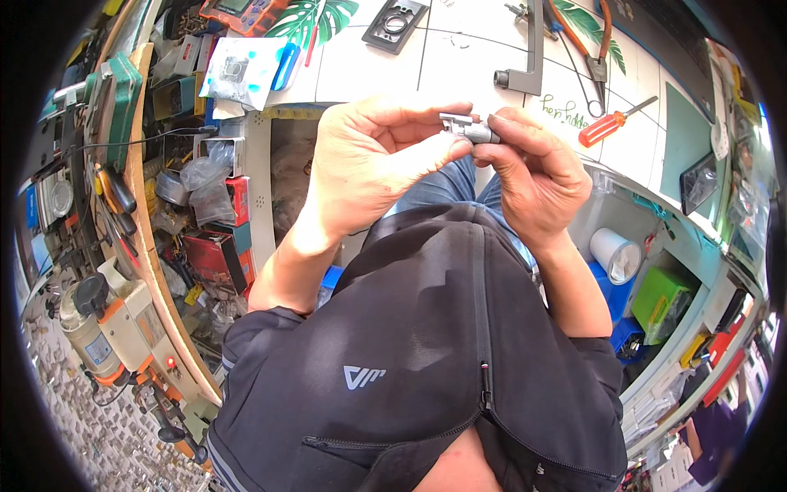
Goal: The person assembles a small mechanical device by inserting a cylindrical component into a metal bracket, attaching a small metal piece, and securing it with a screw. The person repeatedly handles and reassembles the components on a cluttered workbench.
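Above my lap, at the near edge of the table, both hands hold a small grey metal lock cylinder (474,131) between them. My left hand (369,152) pinches its slotted left end between thumb and forefinger. The rounded right end sits in the fingertips of my right hand (537,164), which hide part of it. Just beyond it on the table lies a dark L-shaped handle (525,78) with a round stub. Farther off is a black plate (395,25) with a round opening.
An orange screwdriver (607,129) and orange-handled pliers (596,70) lie right on the white tiled table (361,74). A blue marker (285,66) and a plastic packet (236,72) are at the left. Crowded shelves and a key-cutting machine (123,320) stand left; a phone (699,182) lies right.
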{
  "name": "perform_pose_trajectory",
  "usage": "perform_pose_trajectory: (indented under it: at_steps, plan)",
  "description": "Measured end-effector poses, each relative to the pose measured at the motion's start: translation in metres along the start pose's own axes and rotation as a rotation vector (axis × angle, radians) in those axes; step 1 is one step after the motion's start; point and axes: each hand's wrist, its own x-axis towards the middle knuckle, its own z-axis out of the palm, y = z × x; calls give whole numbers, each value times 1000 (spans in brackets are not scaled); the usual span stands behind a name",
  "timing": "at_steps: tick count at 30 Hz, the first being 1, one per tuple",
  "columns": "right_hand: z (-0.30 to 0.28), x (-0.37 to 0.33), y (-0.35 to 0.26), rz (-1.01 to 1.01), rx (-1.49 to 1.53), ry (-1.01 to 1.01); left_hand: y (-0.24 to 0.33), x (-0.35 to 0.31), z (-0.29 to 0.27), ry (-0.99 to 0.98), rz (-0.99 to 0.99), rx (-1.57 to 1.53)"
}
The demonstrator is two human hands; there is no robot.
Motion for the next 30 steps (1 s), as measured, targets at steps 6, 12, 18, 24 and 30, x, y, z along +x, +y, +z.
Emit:
perform_pose_trajectory:
  at_steps: [6,12,18,24,30]
  plan:
    - [-5,2,-1,31,-47,-66,-1,0,-1,5,-31,-19]
    - [4,1,-1,176,213,41,-4,1,2,57,4,-14]
    - [-4,2,1,126,72,-68,-5,4,1,42,-33,-13]
    - [-16,22,9,134,-195,69,-17,14,-8,107,-81,-1]
    - [-55,90,27,450,-1148,-134,-30,33,-14,157,-77,138]
